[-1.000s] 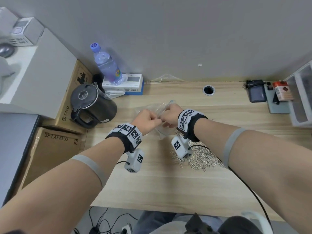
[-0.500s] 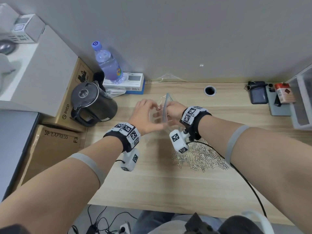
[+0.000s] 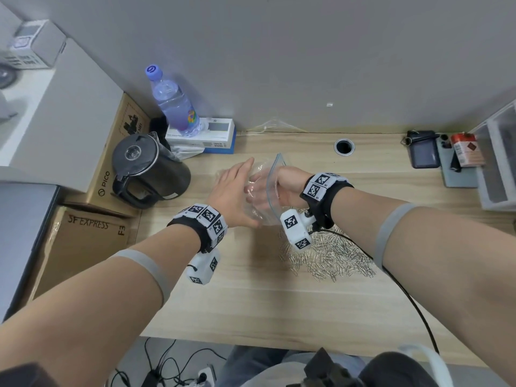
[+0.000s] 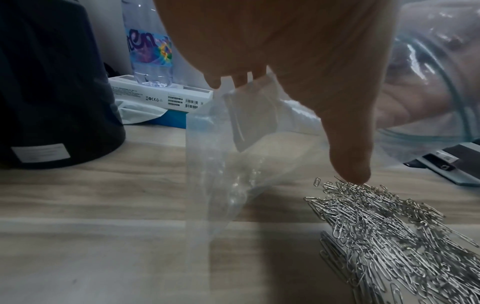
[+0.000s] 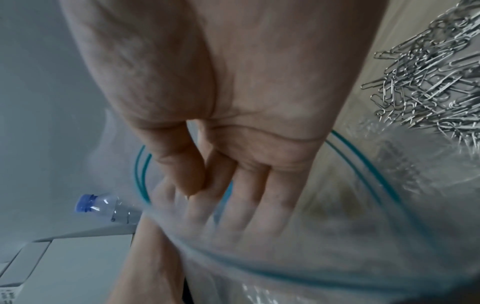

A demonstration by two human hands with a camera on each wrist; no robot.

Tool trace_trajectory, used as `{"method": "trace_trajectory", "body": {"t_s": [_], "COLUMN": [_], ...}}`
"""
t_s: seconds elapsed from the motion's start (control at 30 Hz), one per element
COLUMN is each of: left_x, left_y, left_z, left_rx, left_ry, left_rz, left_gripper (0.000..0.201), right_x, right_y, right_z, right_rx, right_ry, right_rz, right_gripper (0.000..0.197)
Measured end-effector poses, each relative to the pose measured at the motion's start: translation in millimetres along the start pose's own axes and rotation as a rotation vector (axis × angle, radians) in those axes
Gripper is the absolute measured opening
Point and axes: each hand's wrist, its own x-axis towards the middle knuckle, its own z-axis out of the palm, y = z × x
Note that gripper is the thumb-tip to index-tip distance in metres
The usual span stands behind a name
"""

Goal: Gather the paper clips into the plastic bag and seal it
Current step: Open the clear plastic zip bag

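Plastic bag [image 3: 261, 191]: clear, teal-edged mouth spread wide, held above the desk [image 3: 251, 297] centre; no clips seen inside.
Right hand [image 3: 282, 185]: reaches into the mouth, fingers straight and relaxed within the film.
Left hand [image 3: 237, 191]: fingers extended, flat against the bag's outer side at 9 o'clock.
Paper clips [image 3: 332, 258]: loose heap on the desk at 5 o'clock from the bag.
Hidden: bag's lower end, behind the hands.

The right hand [image 5: 233, 123] reaches with straight fingers [image 5: 244, 195] into the open mouth of the clear plastic bag [image 5: 350, 236]. The paper clips [image 5: 428, 82] lie in a pile beside. A water bottle [image 5: 103, 207] is behind.
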Motion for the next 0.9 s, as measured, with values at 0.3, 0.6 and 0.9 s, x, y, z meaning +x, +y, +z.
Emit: {"method": "trace_trajectory", "body": {"t_s": [0.3, 0.6, 0.9], "left_x": [7, 3, -7], "left_y": [-10, -23, -5], "left_z": [-5, -12, -17], "left_rx": [0.179, 0.295, 0.15], "left_ry": [0.046, 0.013, 0.054], "left_rz": [0.041, -0.065, -0.05], "left_gripper": [0.112, 0.102, 0.138], "right_x": [-4, -10, -5], "right_y": [1, -2, 2], "right_z": [2, -2, 3], "right_rx": [-0.043, 0.055, -0.054], "right_ry": [-0.07, 0.0, 0.03], "right_rz": [0.062, 0.01, -0.003], "right_gripper": [0.034, 0.04, 0.03]}}
